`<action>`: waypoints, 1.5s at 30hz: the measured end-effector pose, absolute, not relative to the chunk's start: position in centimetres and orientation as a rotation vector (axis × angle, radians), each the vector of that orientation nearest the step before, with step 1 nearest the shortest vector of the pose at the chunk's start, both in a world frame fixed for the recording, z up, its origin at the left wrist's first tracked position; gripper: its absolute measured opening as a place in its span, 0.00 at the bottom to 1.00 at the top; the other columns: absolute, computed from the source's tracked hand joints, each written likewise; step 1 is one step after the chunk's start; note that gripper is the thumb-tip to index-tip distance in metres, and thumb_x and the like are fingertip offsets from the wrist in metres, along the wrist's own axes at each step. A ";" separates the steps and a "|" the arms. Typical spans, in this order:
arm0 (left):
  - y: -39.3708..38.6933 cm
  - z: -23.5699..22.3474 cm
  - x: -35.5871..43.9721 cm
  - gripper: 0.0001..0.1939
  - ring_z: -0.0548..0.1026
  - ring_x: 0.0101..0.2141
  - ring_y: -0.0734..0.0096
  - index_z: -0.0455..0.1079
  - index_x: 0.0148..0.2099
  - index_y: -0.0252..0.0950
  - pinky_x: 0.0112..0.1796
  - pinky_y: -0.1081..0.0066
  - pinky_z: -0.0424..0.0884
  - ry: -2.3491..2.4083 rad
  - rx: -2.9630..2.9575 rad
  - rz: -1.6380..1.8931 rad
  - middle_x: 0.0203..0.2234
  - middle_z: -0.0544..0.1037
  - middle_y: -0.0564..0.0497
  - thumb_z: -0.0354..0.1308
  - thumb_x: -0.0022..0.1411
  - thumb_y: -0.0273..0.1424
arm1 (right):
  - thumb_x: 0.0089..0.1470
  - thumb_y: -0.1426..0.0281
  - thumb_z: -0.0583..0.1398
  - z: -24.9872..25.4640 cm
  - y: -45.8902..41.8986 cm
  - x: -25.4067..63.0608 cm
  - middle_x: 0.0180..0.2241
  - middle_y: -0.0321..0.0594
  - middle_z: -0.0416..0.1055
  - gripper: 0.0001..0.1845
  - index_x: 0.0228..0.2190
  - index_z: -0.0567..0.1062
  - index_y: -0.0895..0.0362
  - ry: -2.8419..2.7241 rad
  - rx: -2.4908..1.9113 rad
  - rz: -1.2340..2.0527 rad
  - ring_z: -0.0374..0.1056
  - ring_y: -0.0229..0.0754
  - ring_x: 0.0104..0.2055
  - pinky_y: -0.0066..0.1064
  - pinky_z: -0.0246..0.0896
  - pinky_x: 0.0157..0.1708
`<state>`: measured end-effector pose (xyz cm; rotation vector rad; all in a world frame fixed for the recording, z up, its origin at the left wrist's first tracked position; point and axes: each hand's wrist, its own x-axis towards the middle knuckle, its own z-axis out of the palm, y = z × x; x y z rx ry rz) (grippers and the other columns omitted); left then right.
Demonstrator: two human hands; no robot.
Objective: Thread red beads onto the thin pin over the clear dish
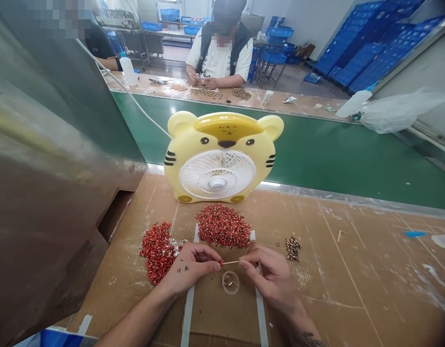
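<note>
My left hand (191, 265) pinches a small red part (220, 263) at its fingertips. My right hand (269, 272) pinches a thin wooden stick (230, 262) whose tip points at that red part. Between and just below the hands sits a small clear round dish (230, 282) on the cardboard-covered table (352, 270). A big pile of red parts (223, 225) lies just beyond the hands, and a second red pile (156, 250) lies left of my left hand. A small heap of dark parts (292, 247) sits to the right of my right hand.
A yellow tiger-shaped fan (222, 156) stands behind the piles. A grey metal machine housing (45, 168) fills the left. Beyond the fan runs a green conveyor belt (334, 154); across it a seated person (219, 50) works at another table, with blue crates (367, 53) stacked behind.
</note>
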<state>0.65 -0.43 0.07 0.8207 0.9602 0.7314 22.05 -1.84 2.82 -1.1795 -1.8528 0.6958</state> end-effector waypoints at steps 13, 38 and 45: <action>-0.3 0.2 0.6 0.07 0.73 0.27 0.72 0.79 0.30 0.34 0.33 0.74 0.66 1.000 0.867 0.754 0.24 0.80 0.52 0.71 0.47 0.29 | 0.63 0.64 0.59 2.7 -3.1 24.0 0.22 0.36 0.67 0.15 0.26 0.75 0.56 -2.176 -1.244 0.813 0.64 0.39 0.26 0.29 0.56 0.27; -0.5 -0.4 0.8 0.04 0.77 0.28 0.70 0.80 0.32 0.34 0.32 0.75 0.70 1.057 1.056 0.900 0.27 0.82 0.49 0.67 0.51 0.29 | 0.63 0.71 0.55 2.1 -1.8 28.7 0.32 0.41 0.72 0.08 0.32 0.73 0.56 -2.009 -1.683 0.526 0.67 0.45 0.36 0.35 0.62 0.35; -0.9 -0.5 0.6 0.07 0.80 0.35 0.68 0.81 0.35 0.37 0.40 0.73 0.74 0.992 1.525 1.222 0.31 0.84 0.48 0.63 0.57 0.22 | 0.64 0.76 0.54 3.0 -2.6 20.3 0.34 0.40 0.69 0.07 0.36 0.70 0.55 -2.077 -1.295 0.761 0.65 0.44 0.38 0.35 0.62 0.39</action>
